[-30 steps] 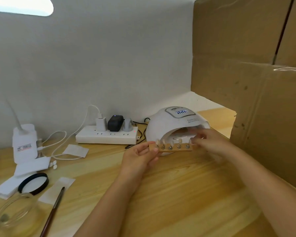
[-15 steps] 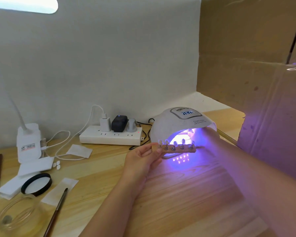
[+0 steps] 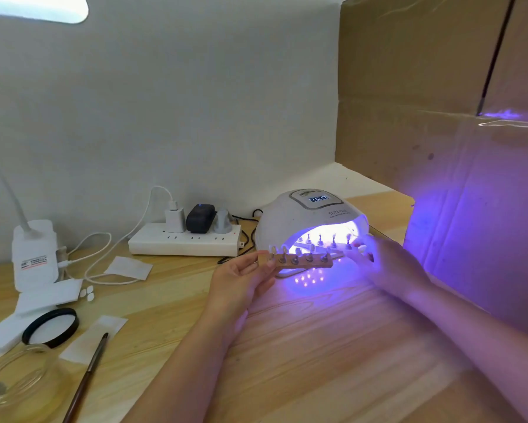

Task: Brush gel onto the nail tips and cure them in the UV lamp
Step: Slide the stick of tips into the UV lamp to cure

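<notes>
Head view: left hand [image 3: 241, 279] pinches a wooden strip [image 3: 299, 261] of nail tips before the lit lamp [image 3: 310, 222]; right hand [image 3: 384, 264] fingers reach its mouth, grip unclear. Brush [image 3: 87, 377] lies near-left on table [image 3: 332, 346].

left hand [image 3: 241, 279] pinches with curled fingers; right hand [image 3: 387, 264] reaches forward, fingers extended.

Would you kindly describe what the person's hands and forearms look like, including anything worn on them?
Both forearms are bare as far as the frame shows, with no sleeves in view. The left hand shows no ring, watch or glove; one thumbnail is visible, seemingly plain and short. The right hand is blurred and washed in violet lamp light, so any ring there cannot be made out. No wristbands appear on either wrist.
</notes>
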